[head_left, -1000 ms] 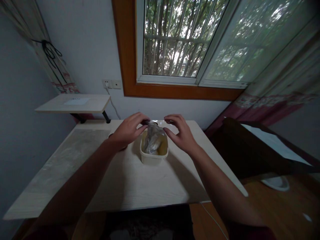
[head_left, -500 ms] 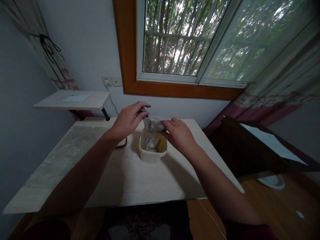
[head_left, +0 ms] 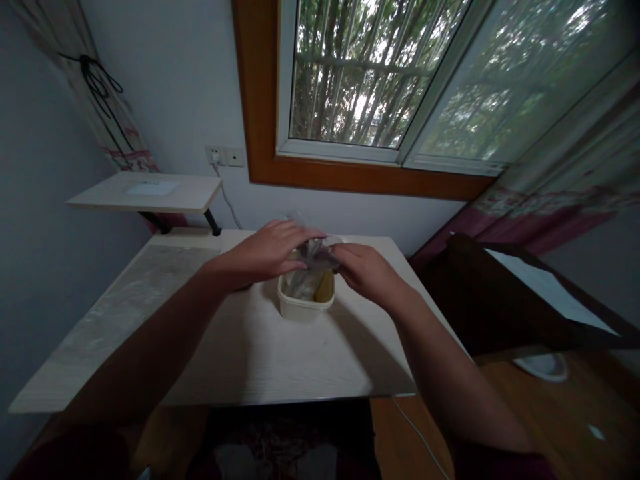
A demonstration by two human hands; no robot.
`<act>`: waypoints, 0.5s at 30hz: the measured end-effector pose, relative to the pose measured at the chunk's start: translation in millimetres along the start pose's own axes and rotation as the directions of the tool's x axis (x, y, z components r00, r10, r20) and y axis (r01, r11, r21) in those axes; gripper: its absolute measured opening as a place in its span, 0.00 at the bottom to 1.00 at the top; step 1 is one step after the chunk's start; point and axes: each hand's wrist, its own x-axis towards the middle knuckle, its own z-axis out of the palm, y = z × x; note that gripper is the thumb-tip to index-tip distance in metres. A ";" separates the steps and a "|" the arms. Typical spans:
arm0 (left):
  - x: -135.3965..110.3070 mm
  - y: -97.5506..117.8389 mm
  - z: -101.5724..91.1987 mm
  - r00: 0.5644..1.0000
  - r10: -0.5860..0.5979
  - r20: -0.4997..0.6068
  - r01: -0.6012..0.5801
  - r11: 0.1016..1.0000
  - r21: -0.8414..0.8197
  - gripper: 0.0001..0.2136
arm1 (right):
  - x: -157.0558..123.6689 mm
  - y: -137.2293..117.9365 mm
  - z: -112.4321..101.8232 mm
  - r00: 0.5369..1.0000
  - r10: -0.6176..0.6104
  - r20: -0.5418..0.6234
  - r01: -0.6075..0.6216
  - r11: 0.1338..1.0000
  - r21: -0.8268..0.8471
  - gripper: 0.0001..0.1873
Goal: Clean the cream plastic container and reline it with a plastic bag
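A clear plastic bag (head_left: 316, 255) hangs with its lower part inside a small cream plastic tub (head_left: 304, 311), which stands on the pale wooden desk (head_left: 280, 363). My left hand (head_left: 270, 252) is closed on the bag's gathered top, fingers over it and thumb below. From the other side, my right hand (head_left: 367, 270) grips the bag's edge between thumb and fingers. Both hands are just above the tub's far rim. What lies deeper in the tub is hard to make out; something yellowish shows at its right side.
A clear plastic sheet (head_left: 115, 300) lies over the desk's left part. A small raised shelf (head_left: 195, 195) bearing a paper label stands at the back left. Behind is a wall with a socket (head_left: 225, 156) and a window. A dark piece of furniture (head_left: 505, 300) stands right.
My left hand has moved right and slightly down, flattening over the bag's top. The bag's top is now bunched between both hands, and my left hand covers more of it.
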 end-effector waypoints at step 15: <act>-28.9 -30.9 -46.6 0.997 -0.063 -0.039 0.069 0.981 0.180 0.12 | -11.0 8.6 -36.2 0.975 0.220 0.016 -0.214 0.962 -0.172 0.24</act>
